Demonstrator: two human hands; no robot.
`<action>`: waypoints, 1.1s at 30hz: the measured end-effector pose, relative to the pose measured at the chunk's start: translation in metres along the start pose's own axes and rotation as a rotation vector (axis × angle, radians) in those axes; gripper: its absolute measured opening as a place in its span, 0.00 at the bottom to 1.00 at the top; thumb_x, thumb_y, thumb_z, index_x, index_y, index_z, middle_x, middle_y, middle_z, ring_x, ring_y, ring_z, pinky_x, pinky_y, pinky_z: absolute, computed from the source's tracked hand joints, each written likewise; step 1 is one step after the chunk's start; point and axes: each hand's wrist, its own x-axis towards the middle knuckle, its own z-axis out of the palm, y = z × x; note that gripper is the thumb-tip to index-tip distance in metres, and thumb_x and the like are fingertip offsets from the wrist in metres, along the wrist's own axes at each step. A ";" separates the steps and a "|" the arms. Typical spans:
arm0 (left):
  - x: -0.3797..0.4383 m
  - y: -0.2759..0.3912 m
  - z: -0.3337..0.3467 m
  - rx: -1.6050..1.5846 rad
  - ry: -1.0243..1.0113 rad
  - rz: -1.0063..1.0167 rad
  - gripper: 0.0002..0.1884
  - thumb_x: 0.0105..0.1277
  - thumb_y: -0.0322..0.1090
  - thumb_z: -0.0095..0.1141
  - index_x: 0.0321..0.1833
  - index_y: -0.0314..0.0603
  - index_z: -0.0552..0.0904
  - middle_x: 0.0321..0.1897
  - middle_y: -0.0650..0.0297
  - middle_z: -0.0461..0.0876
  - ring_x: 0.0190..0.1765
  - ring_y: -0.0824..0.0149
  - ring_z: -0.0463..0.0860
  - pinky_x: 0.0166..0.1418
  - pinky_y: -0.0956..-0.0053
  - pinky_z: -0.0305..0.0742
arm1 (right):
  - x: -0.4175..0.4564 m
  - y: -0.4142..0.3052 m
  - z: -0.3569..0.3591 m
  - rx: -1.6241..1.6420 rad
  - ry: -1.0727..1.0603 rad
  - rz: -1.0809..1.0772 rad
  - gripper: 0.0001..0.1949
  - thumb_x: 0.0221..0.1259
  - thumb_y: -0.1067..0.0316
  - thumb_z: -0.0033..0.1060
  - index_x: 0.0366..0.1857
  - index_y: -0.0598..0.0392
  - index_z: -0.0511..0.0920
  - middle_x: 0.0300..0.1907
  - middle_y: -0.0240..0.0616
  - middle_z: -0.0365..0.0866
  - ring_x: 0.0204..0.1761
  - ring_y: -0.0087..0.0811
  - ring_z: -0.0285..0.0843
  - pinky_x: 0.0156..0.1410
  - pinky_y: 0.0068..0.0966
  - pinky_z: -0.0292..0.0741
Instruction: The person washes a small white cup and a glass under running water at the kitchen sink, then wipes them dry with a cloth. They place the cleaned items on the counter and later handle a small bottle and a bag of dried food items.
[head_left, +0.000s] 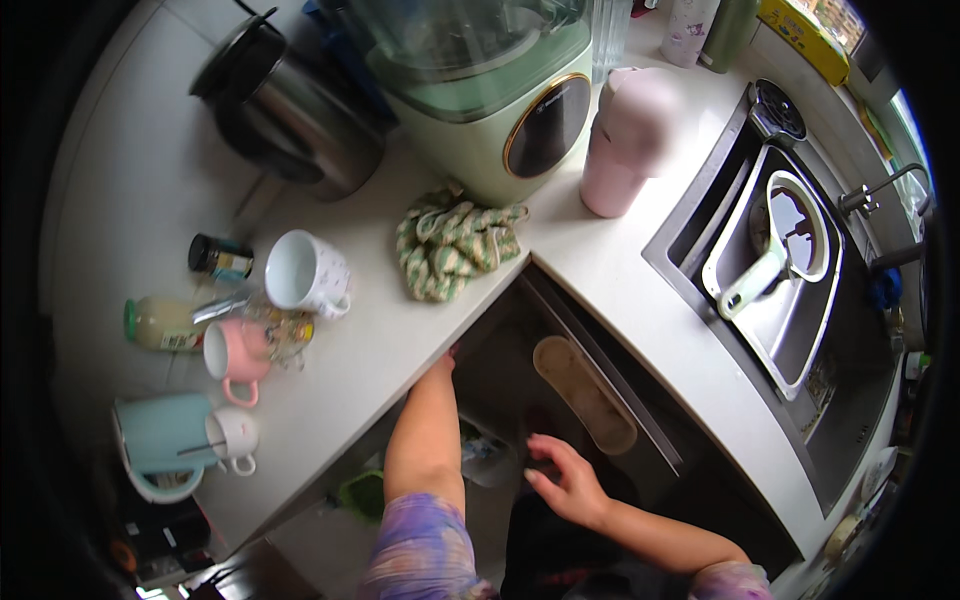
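My left arm reaches down to the counter's front edge, where most of my left hand (452, 354) is hidden under the worktop. What it touches cannot be seen. Over the floor in front of me, my right hand (566, 480) has its fingers apart and slightly curled, holding nothing. To the upper right of it stands an open cabinet door or drawer front (622, 382), beside a beige elongated pad or tray (585, 394). A crumpled green-and-cream checked cloth (454, 244) lies on the worktop (375, 345) above my left hand.
A pale green appliance (480, 135), steel kettle (300, 112) and pink tumbler (619, 150) stand at the back. Mugs, including a pink mug (240, 352), and a light blue pitcher (165, 435) are at left. At right, the sink (675, 247) holds a metal basin (784, 367) and a pan (817, 259).
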 end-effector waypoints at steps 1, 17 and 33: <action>0.016 0.004 0.004 -0.084 0.029 -0.013 0.11 0.63 0.40 0.52 0.43 0.43 0.78 0.34 0.63 0.80 0.32 0.64 0.80 0.34 0.72 0.75 | 0.024 0.018 0.018 0.303 0.013 0.199 0.22 0.58 0.66 0.61 0.57 0.54 0.70 0.59 0.44 0.69 0.52 0.37 0.74 0.56 0.30 0.73; 0.025 -0.019 0.017 -0.471 -0.005 -0.165 0.11 0.59 0.40 0.52 0.40 0.43 0.78 0.32 0.62 0.80 0.31 0.62 0.80 0.33 0.70 0.75 | 0.305 0.182 0.105 0.463 0.433 0.348 0.24 0.61 0.51 0.53 0.60 0.48 0.70 0.55 0.46 0.74 0.56 0.43 0.71 0.58 0.37 0.69; -0.130 -0.079 -0.057 -0.111 -0.008 0.011 0.12 0.53 0.26 0.51 0.42 0.40 0.77 0.35 0.66 0.79 0.31 0.70 0.77 0.30 0.77 0.72 | 0.240 0.137 0.062 0.468 0.341 0.328 0.17 0.60 0.61 0.56 0.51 0.54 0.75 0.47 0.43 0.79 0.50 0.37 0.76 0.58 0.31 0.71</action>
